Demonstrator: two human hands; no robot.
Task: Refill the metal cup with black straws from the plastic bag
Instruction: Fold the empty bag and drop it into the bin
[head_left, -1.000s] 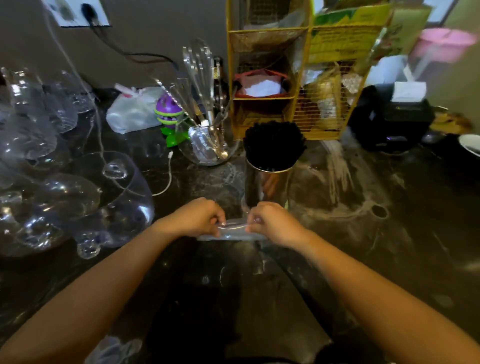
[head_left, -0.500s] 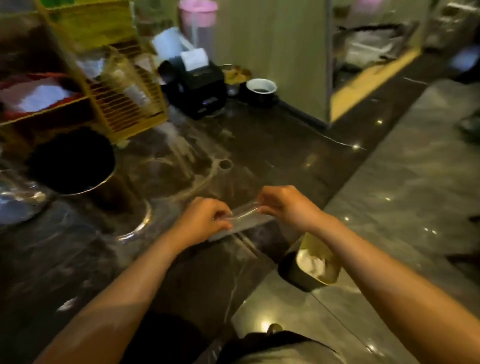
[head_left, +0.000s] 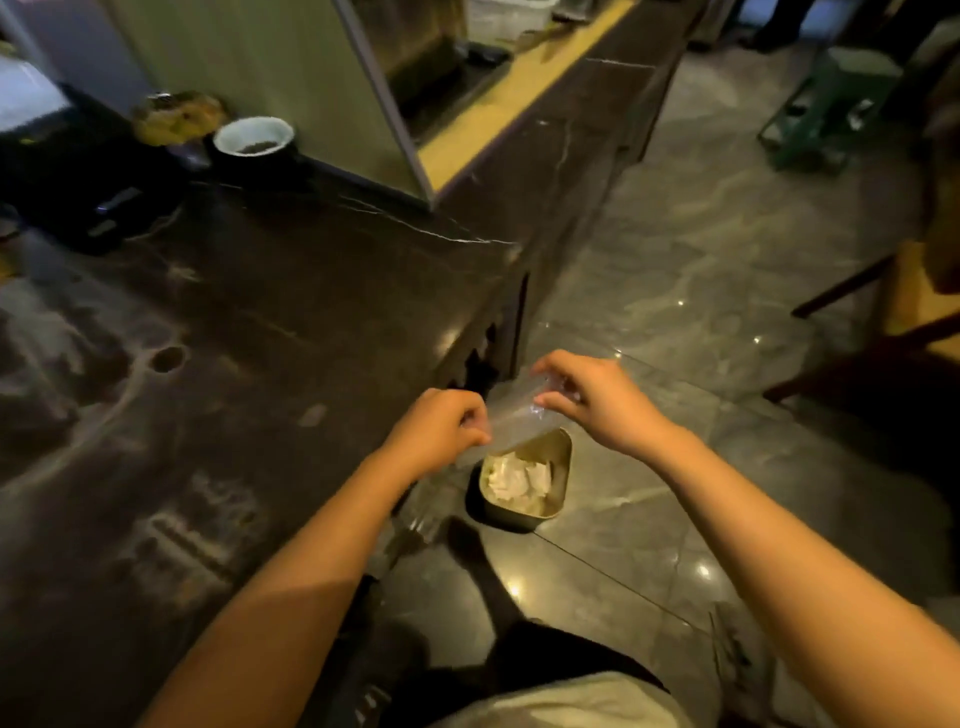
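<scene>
A clear, empty-looking plastic bag (head_left: 514, 413) is stretched between my two hands, past the right edge of the dark counter and above a bin on the floor. My left hand (head_left: 436, 434) pinches its near left end. My right hand (head_left: 587, 397) pinches its far right end with fingertips. No straws show inside the bag. The metal cup and the black straws are out of view.
A small square bin (head_left: 550, 501) with crumpled white paper stands on the grey marble floor below my hands. The dark marble counter (head_left: 249, 332) fills the left, with a black device (head_left: 78, 176) and a white-rimmed bowl (head_left: 253, 137) at the back. A green stool (head_left: 831, 104) stands far right.
The view has swung right, away from the straw-filled metal cup, which has left the frame. Both hands carried the bag from the counter out over the floor bin.
</scene>
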